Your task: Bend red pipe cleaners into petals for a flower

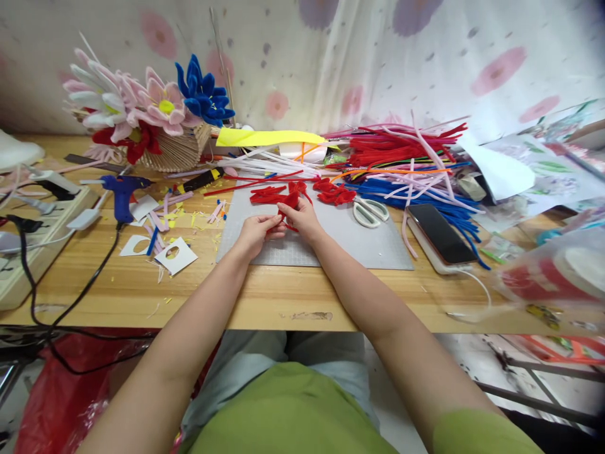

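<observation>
Over a grey cutting mat (378, 249), my left hand (259, 233) and my right hand (302, 219) meet with their fingertips close together. Both are closed on a red pipe cleaner (292, 200) bent into loops; its lower end shows between the fingers. Just behind it lie more red pipe-cleaner pieces (267, 194) on the mat. Another red bundle of bent pieces (334, 191) rests to the right, touching or nearly touching white-handled scissors (370, 212). The fingers partly hide where each hand grips.
Left are a blue glue gun (123, 192), a power strip (42, 239) with cables, and paper scraps (176, 255). Pipe-cleaner flowers (165, 104) stand behind. Loose red pipe cleaners (392, 148) pile at the back right, near a phone (442, 233) and a cup (558, 274).
</observation>
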Demonstrator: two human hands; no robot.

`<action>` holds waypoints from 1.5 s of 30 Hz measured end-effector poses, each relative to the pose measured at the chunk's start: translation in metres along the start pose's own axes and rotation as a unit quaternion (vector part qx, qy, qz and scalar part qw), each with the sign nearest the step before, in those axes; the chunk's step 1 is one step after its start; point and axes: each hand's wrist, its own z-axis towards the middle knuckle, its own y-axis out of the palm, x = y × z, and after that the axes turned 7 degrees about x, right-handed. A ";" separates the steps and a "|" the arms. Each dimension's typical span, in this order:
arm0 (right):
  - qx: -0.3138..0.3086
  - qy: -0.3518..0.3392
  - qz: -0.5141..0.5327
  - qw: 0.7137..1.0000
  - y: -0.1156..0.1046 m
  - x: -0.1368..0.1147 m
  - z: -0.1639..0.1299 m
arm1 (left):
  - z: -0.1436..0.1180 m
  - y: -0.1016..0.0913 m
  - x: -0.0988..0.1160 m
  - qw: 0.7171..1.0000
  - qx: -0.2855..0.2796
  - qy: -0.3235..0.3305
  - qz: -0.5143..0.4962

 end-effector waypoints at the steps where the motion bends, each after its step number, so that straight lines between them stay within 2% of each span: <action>1: -0.011 0.009 0.016 1.000 0.000 -0.001 -0.001 | 0.000 -0.002 0.002 1.000 -0.017 -0.014 0.003; 4: -0.034 0.026 0.050 0.998 0.001 -0.003 -0.003 | 0.000 -0.005 0.005 0.998 -0.053 -0.041 0.009; 7: -0.055 0.025 0.042 0.997 0.002 -0.002 -0.002 | 0.002 -0.003 0.003 0.997 -0.065 -0.032 0.002; 10: -0.064 -0.022 -0.019 0.998 0.001 0.000 0.001 | 0.006 -0.001 0.000 0.999 -0.019 0.006 -0.032; 13: -0.070 -0.089 -0.129 0.985 -0.003 0.001 0.003 | 0.009 -0.002 0.002 0.997 0.030 0.040 -0.062; 15: -0.091 -0.120 -0.174 0.973 -0.006 0.002 0.003 | 0.010 -0.004 0.004 0.995 0.043 0.058 -0.069; 18: -0.110 -0.131 -0.173 0.970 -0.008 0.001 0.001 | 0.012 -0.006 0.005 0.993 0.048 0.077 -0.071; 27: -0.113 -0.078 -0.100 0.985 0.005 -0.010 -0.008 | 0.019 -0.003 0.002 0.986 0.110 0.122 -0.028; 31: -0.139 -0.054 -0.049 0.988 0.011 -0.013 -0.011 | 0.019 -0.007 0.003 0.985 0.106 0.128 -0.035; 35: -0.171 -0.040 -0.063 0.982 0.004 -0.013 -0.010 | 0.016 -0.013 0.004 0.991 0.083 0.093 -0.042; 40: -0.166 -0.004 -0.094 0.982 -0.011 -0.009 -0.006 | 0.015 -0.017 0.004 0.993 0.072 0.083 -0.052; 45: -0.163 0.045 -0.026 0.985 -0.016 -0.003 0.000 | 0.015 -0.017 0.004 0.991 0.092 0.093 -0.022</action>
